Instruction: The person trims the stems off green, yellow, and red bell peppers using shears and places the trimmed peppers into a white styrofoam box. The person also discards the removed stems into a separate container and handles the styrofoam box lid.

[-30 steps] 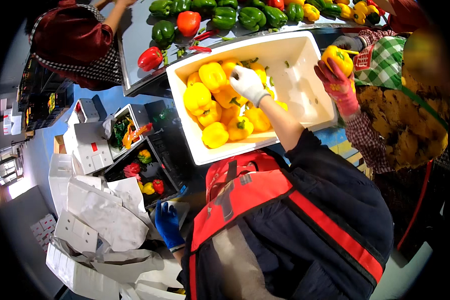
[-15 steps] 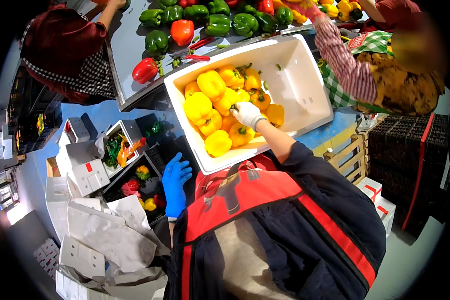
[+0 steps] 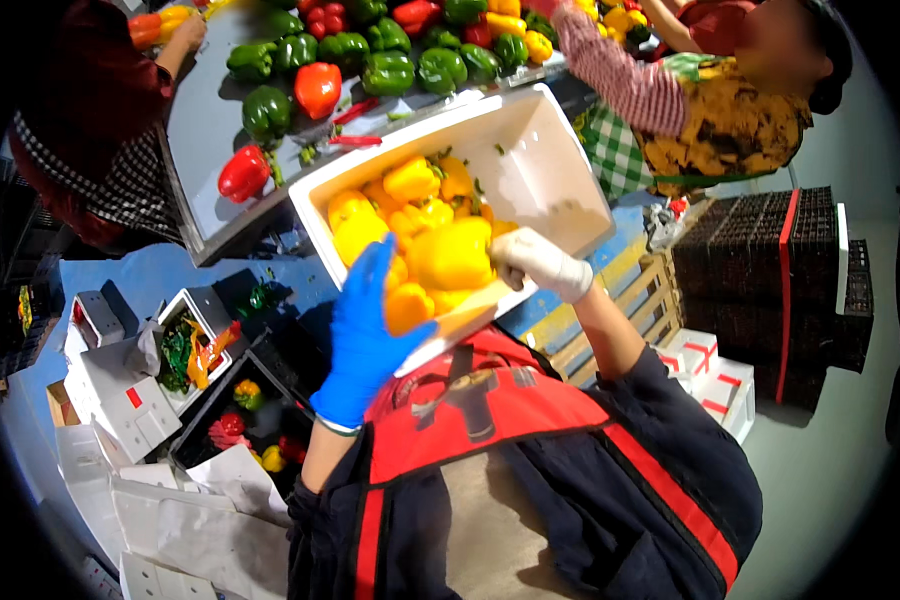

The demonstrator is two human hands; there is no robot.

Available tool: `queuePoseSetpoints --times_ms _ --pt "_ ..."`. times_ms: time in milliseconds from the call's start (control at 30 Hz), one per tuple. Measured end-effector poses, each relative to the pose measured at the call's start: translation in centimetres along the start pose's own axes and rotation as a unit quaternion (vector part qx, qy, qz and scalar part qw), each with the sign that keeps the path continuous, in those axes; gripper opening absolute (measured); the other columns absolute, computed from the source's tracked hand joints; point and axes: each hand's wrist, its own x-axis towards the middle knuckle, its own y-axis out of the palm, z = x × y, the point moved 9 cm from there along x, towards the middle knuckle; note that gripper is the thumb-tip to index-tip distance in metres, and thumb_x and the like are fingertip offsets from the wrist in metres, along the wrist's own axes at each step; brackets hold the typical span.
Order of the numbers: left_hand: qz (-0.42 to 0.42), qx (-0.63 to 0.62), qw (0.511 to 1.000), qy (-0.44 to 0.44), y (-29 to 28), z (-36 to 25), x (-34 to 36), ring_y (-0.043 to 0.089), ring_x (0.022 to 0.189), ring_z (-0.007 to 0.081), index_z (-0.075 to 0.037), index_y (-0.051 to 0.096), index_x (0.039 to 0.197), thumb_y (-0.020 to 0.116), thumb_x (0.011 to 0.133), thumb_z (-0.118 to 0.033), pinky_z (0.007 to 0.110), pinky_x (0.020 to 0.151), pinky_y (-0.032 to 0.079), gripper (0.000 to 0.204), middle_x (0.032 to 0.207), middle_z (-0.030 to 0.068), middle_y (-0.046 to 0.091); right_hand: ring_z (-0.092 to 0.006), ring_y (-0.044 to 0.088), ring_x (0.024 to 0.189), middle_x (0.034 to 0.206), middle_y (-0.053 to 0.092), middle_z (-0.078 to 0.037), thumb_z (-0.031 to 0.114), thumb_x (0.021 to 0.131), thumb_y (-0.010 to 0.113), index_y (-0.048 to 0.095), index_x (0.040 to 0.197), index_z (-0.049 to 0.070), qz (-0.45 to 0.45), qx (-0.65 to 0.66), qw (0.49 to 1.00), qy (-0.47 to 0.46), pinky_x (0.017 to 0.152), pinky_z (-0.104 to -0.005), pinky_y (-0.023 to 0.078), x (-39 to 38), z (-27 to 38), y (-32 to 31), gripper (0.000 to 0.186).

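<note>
My right hand (image 3: 544, 264), in a white glove, pinches the stem end of a large yellow bell pepper (image 3: 452, 254). That pepper is raised above the near side of a white foam box (image 3: 536, 150). Under it, more yellow peppers (image 3: 355, 225) lie heaped in the box's left part, with a few green stem bits beside them. My left hand (image 3: 368, 335), gloved in blue, is over the box's near left edge with fingers stretched and spread. It is close to the held pepper's left side; whether it touches any pepper I cannot tell.
Beyond the box, a grey table (image 3: 205, 150) bears green peppers (image 3: 388, 74) and red peppers (image 3: 318, 90). Co-workers stand at left and right. A black crate (image 3: 195, 440) with peppers sits lower left, by foam boxes (image 3: 130, 400). Strapped black crates (image 3: 730, 260) stand right on a pallet.
My right hand has lifted a yellow pepper from the heap and drawn it nearer. My left hand has risen from beside the box to over its edge. The view has shifted.
</note>
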Motion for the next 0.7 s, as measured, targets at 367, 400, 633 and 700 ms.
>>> queuePoseSetpoints --times_ms 367,400,633,700 --pt "-0.058 -0.614 0.748 -0.245 6.4 8.2 -6.2 0.055 0.119 0.0394 0.000 0.037 0.140 0.065 0.080 -0.010 0.050 0.099 0.047 0.067 0.132 0.0199 0.054 -0.0263 0.063 0.075 0.079 0.065 -0.014 0.038 0.089 0.056 0.063 0.086 0.000 -0.003 -0.317 0.925 -0.208 0.068 -0.0397 0.049 11.7 12.2 2.5 0.039" --pt "-0.058 -0.639 0.727 -0.243 7.1 8.1 -7.1 0.049 0.123 0.0441 -0.001 0.032 0.143 0.062 0.083 -0.018 0.056 0.103 0.041 0.069 0.137 0.0221 0.049 -0.0300 0.064 0.080 0.088 0.067 -0.015 0.038 0.087 0.057 0.063 0.091 0.002 -0.098 -0.391 0.878 -0.259 0.072 -0.0424 0.050 14.0 12.9 0.8 0.037" --pt "-0.117 -0.528 0.809 -0.232 8.1 2.9 -8.4 0.046 0.128 0.0394 -0.003 0.029 0.145 0.058 0.090 -0.032 0.053 0.106 0.037 0.068 0.145 0.0171 0.041 -0.0320 0.061 0.105 0.111 0.065 -0.015 0.036 0.082 0.063 0.064 0.110 0.011 -0.100 -0.557 0.818 -0.104 0.088 -0.0477 0.045 29.0 9.5 1.4 0.037" --pt "-0.121 -0.371 0.880 -0.270 7.4 1.4 -8.0 0.048 0.125 0.0377 -0.002 0.032 0.142 0.055 0.092 -0.028 0.050 0.104 0.041 0.061 0.144 0.0179 0.042 -0.0295 0.063 0.102 0.105 0.068 -0.013 0.027 0.081 0.061 0.068 0.100 0.011 -0.071 -0.592 0.793 -0.126 0.085 -0.0450 0.047 29.5 9.4 1.9 0.025"
